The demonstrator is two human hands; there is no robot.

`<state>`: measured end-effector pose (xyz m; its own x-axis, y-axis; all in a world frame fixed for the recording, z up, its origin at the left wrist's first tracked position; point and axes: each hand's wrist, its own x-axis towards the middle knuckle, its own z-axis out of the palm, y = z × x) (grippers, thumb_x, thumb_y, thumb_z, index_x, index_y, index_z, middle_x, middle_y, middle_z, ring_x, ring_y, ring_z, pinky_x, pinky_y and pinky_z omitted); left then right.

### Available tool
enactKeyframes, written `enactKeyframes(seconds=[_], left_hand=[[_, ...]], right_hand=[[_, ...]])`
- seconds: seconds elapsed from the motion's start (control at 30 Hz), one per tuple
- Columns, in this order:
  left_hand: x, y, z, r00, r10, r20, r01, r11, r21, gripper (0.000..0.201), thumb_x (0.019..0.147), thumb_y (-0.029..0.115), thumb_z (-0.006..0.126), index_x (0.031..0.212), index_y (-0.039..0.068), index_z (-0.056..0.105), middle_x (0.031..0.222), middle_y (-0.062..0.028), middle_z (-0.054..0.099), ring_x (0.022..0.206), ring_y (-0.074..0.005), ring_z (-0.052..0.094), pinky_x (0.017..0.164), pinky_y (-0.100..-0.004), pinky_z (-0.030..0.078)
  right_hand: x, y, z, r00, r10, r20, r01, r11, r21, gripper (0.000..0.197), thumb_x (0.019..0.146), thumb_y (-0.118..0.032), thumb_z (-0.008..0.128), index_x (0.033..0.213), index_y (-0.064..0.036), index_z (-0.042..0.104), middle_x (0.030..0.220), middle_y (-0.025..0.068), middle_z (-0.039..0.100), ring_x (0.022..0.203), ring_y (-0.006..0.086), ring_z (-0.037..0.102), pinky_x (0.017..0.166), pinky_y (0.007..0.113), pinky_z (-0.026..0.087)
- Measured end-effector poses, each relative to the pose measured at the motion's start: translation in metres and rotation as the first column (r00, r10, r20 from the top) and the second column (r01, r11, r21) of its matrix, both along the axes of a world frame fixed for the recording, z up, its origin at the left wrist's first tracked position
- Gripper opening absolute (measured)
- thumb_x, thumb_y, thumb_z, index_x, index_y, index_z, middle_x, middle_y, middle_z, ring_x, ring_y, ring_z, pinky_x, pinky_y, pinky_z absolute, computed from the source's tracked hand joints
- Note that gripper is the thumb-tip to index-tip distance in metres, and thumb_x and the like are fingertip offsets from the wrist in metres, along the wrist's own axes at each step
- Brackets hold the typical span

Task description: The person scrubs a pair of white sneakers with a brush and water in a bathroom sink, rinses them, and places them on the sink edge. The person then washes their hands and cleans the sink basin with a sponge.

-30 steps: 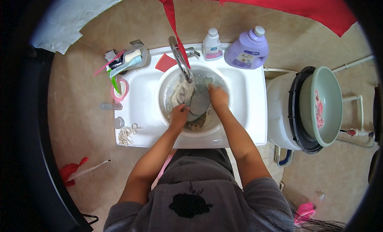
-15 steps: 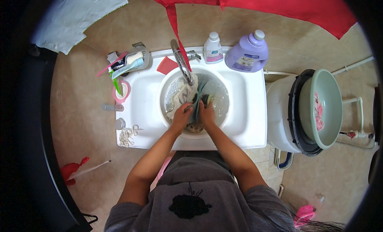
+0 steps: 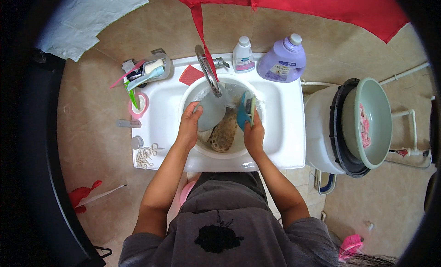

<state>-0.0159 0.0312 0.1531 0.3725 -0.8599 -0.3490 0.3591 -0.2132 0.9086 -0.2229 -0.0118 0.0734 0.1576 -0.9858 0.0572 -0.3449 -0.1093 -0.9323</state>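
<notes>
A round white basin [image 3: 183,137] sits in the sink with soapy water in it. Inside lies a shoe [image 3: 224,134], its brown, patterned sole facing up. My left hand [image 3: 187,122] pinches a flat, rounded pale grey piece [image 3: 210,114] by its left edge above the water; it looks like an insole, though its kind is not certain. In my right hand [image 3: 253,133] are a scrub brush [image 3: 252,111] with a pale green back and a curved blue piece [image 3: 242,113] lying against its bristles. The grey piece covers part of the basin's contents.
A chrome faucet [image 3: 209,71] reaches over the basin. Behind it stand a white bottle [image 3: 244,58] and a purple jug [image 3: 282,62], beside a red sponge [image 3: 191,75]. White laces [image 3: 146,156] lie at the sink's left edge. A green basin [image 3: 370,122] rests on a barrel at right.
My hands have moved apart. The left has shifted left and now holds the grey piece; the right has moved right with the brush and blue piece. The shoe's sole now shows more.
</notes>
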Motion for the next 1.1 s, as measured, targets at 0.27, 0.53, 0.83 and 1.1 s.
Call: enactKeyframes(seconds=[0.27,0.53,0.83,1.1], left_hand=[[0.003,-0.012,-0.007,0.894,-0.020,-0.448,-0.012,0.997,-0.070,0.028,0.098,0.018,0.053,0.124,0.010,0.052,0.119,-0.0041,0.060,0.111,-0.0171,0.056,0.097,-0.0343,0.046],[-0.016,0.000,-0.112,0.883,0.060,-0.465,0.098,0.946,0.309,0.036,0.097,0.014,0.053,0.132,0.007,0.049,0.121,-0.0068,0.059,0.108,-0.0213,0.058,0.094,-0.0372,0.048],[-0.020,0.007,-0.138,0.992,-0.087,-0.096,0.114,0.940,0.321,0.030,0.093,0.010,0.057,0.122,0.004,0.059,0.106,-0.0061,0.064,0.095,-0.0173,0.059,0.082,-0.0314,0.048],[-0.021,0.002,-0.144,0.952,0.091,-0.292,0.021,0.933,0.360,0.036,0.091,0.011,0.060,0.125,-0.001,0.056,0.107,-0.0086,0.064,0.095,-0.0188,0.060,0.085,-0.0320,0.048]], right_hand=[[0.023,0.035,-0.010,0.948,-0.082,0.309,-0.194,0.620,0.760,0.045,0.098,-0.034,0.051,0.136,-0.0105,0.049,0.090,0.0039,0.060,0.054,0.0089,0.046,0.044,0.025,0.036],[-0.019,0.019,-0.022,0.982,-0.186,0.020,0.174,0.950,0.258,0.037,0.097,-0.020,0.052,0.133,-0.0112,0.055,0.087,0.0093,0.062,0.064,0.0193,0.056,0.057,0.031,0.045],[0.005,-0.022,-0.034,0.482,0.220,-0.848,-0.500,0.864,-0.060,0.036,0.093,-0.022,0.053,0.129,-0.0262,0.057,0.090,0.0166,0.060,0.061,0.0304,0.064,0.054,0.043,0.053],[0.020,-0.041,-0.041,0.674,0.263,-0.691,-0.348,0.937,0.017,0.033,0.096,-0.029,0.049,0.127,-0.0248,0.059,0.089,0.0183,0.062,0.067,0.0379,0.064,0.060,0.049,0.053]])
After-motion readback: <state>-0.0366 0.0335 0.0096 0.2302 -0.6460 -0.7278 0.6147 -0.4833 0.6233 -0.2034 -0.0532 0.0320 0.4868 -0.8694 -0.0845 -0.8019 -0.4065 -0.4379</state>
